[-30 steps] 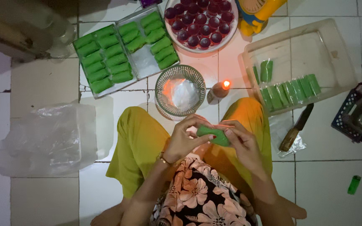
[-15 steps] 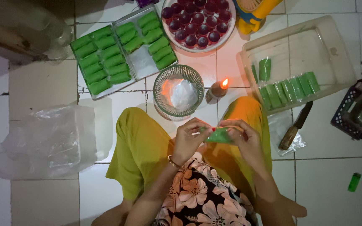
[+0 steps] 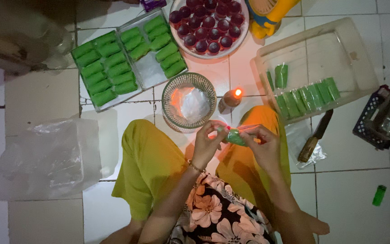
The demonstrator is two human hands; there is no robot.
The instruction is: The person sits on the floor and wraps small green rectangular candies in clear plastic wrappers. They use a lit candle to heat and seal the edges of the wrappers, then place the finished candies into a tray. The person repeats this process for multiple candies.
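Wrapping step, item in hand: one small green roll (image 3: 236,137), soft-looking, sleeved in thin clear film, held over the lap at centre frame, just below the lit candle (image 3: 231,98). Left hand (image 3: 208,143), grip pinched shut on the roll's left end; right hand (image 3: 263,147), grip closed on its right end and the loose film there. By the look of it, the film ends are being closed, which would call for a steady pinch near the flame. Surroundings, on the white tiled floor: metal trays (image 3: 150,72) of bare green rolls, upper left; round plate (image 3: 242,28) of glossy dark red rounds, top centre; mesh basket (image 3: 172,88) holding white film; clear plastic tub (image 3: 357,54) with wrapped rolls, upper right; knife (image 3: 314,136), wooden handle; crumpled plastic bag (image 3: 46,158), left; green lighter (image 3: 378,195), lower right.
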